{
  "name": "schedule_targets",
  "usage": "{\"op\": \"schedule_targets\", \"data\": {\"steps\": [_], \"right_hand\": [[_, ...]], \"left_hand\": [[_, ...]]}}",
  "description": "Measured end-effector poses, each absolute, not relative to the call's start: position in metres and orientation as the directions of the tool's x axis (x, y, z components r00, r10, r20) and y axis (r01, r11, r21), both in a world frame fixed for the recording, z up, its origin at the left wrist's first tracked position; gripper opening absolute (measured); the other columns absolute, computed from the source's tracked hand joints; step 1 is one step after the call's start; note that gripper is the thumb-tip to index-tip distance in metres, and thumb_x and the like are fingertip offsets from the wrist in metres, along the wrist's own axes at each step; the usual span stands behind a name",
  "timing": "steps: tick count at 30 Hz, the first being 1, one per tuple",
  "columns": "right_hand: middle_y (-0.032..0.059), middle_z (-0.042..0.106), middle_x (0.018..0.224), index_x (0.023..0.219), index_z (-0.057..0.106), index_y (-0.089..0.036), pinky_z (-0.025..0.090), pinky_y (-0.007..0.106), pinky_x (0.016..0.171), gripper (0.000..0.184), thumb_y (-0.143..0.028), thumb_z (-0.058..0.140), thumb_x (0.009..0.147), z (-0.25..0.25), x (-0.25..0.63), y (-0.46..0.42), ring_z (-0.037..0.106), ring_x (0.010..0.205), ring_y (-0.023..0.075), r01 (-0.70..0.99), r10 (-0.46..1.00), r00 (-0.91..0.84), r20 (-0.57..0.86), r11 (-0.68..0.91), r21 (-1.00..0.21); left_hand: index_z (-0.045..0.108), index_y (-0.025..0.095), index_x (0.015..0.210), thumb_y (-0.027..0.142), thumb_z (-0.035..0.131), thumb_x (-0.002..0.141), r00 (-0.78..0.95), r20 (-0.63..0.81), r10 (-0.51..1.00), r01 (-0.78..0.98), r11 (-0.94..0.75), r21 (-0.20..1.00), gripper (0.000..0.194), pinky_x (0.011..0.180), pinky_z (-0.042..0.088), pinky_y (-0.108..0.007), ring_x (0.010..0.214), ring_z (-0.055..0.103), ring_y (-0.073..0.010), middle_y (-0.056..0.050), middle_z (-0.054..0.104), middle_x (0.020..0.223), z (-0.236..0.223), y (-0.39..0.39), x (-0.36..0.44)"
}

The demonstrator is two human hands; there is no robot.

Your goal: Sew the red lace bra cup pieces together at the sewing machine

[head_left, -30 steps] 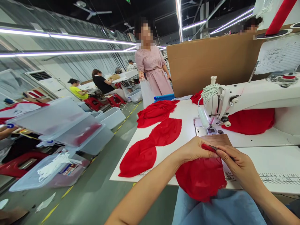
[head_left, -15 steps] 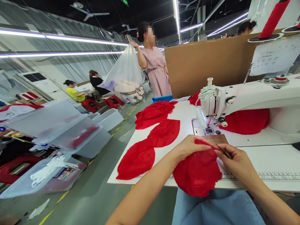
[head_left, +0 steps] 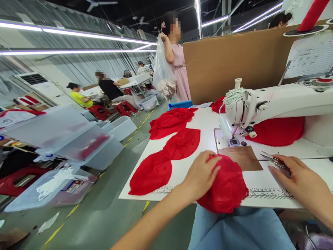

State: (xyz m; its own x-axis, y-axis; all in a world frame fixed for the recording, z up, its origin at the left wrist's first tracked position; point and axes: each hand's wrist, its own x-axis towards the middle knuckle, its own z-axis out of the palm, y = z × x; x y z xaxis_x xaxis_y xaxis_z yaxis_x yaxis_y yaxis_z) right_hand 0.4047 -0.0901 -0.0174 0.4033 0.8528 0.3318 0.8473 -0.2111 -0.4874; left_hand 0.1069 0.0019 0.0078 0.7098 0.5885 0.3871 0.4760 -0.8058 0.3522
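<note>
Hands [head_left: 201, 173] over white tabletop [head_left: 205, 121]; strip lights [head_left: 20, 26] overhead

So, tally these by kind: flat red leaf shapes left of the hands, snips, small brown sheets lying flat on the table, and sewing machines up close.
Flat red leaf shapes: 2
Snips: 1
Small brown sheet: 1
Sewing machine: 1
Total: 5
</note>
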Motion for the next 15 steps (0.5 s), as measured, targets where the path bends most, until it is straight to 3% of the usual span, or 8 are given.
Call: {"op": "schedule_targets", "data": {"steps": [3, 6, 8, 11, 13, 15], "right_hand": [[0.0147, 0.072, 0.104, 0.101, 0.069, -0.024, 0.055, 0.047, 0.062, 0.051, -0.060, 0.036, 0.085, -0.022, 0.412, -0.099, 0.071, 0.088, 0.0356, 0.899, 0.859, 0.379, 0.344, -0.253, -0.358], [0.0164, 0.071, 0.103, 0.102, 0.069, -0.022, 0.056, 0.049, 0.066, 0.051, -0.057, 0.034, 0.089, -0.028, 0.416, -0.103, 0.070, 0.092, 0.0377, 0.924, 0.863, 0.344, 0.371, -0.242, -0.295], [0.0191, 0.070, 0.103, 0.103, 0.069, -0.021, 0.055, 0.054, 0.066, 0.054, -0.058, 0.031, 0.092, -0.031, 0.419, -0.105, 0.069, 0.091, 0.0422, 0.948, 0.862, 0.295, 0.413, -0.209, -0.240], [0.0223, 0.068, 0.113, 0.111, 0.069, -0.021, 0.053, 0.062, 0.069, 0.056, -0.057, 0.029, 0.095, -0.032, 0.417, -0.105, 0.066, 0.097, 0.0495, 0.980, 0.839, 0.185, 0.511, -0.122, -0.155], [0.0182, 0.069, 0.121, 0.118, 0.068, -0.025, 0.054, 0.062, 0.080, 0.044, -0.050, 0.038, 0.098, -0.033, 0.408, -0.104, 0.067, 0.103, 0.0461, 0.982, 0.807, 0.051, 0.588, 0.068, -0.178], [0.0098, 0.068, 0.131, 0.129, 0.065, -0.034, 0.055, 0.055, 0.091, 0.036, -0.042, 0.049, 0.098, -0.038, 0.395, -0.103, 0.068, 0.110, 0.0387, 0.905, 0.786, -0.167, 0.595, 0.361, -0.223]], "left_hand": [[0.060, 0.014, 0.135, 0.051, 0.055, 0.100, 0.861, 0.324, 0.392, 0.347, -0.919, 0.188, 0.051, 0.109, 0.051, -0.047, 0.123, 0.061, -0.0272, -0.015, 0.065, 0.132, 0.000, -0.033, 0.098], [0.050, 0.021, 0.147, 0.064, 0.067, 0.088, 0.905, 0.220, 0.364, 0.365, -0.930, 0.036, 0.075, 0.112, 0.046, -0.059, 0.136, 0.053, -0.0347, -0.013, 0.053, 0.152, -0.011, -0.054, 0.090], [0.049, 0.025, 0.148, 0.055, 0.070, 0.090, 0.898, 0.259, 0.357, 0.381, -0.923, -0.048, 0.068, 0.111, 0.044, -0.062, 0.139, 0.049, -0.0357, -0.012, 0.048, 0.157, -0.019, -0.059, 0.086], [0.060, 0.025, 0.136, 0.027, 0.064, 0.096, 0.825, 0.490, 0.280, 0.386, -0.914, -0.127, 0.040, 0.115, 0.038, -0.058, 0.137, 0.051, -0.0299, -0.012, 0.060, 0.145, -0.025, -0.059, 0.081], [0.067, 0.023, 0.123, 0.017, 0.062, 0.095, 0.746, 0.613, 0.261, 0.403, -0.909, -0.104, 0.030, 0.114, 0.040, -0.048, 0.125, 0.059, -0.0230, -0.008, 0.071, 0.124, -0.026, -0.060, 0.078], [0.071, 0.022, 0.110, 0.016, 0.062, 0.094, 0.694, 0.667, 0.273, 0.410, -0.911, -0.054, 0.019, 0.097, 0.047, -0.035, 0.100, 0.064, -0.0167, -0.003, 0.073, 0.099, -0.025, -0.061, 0.076]]}}
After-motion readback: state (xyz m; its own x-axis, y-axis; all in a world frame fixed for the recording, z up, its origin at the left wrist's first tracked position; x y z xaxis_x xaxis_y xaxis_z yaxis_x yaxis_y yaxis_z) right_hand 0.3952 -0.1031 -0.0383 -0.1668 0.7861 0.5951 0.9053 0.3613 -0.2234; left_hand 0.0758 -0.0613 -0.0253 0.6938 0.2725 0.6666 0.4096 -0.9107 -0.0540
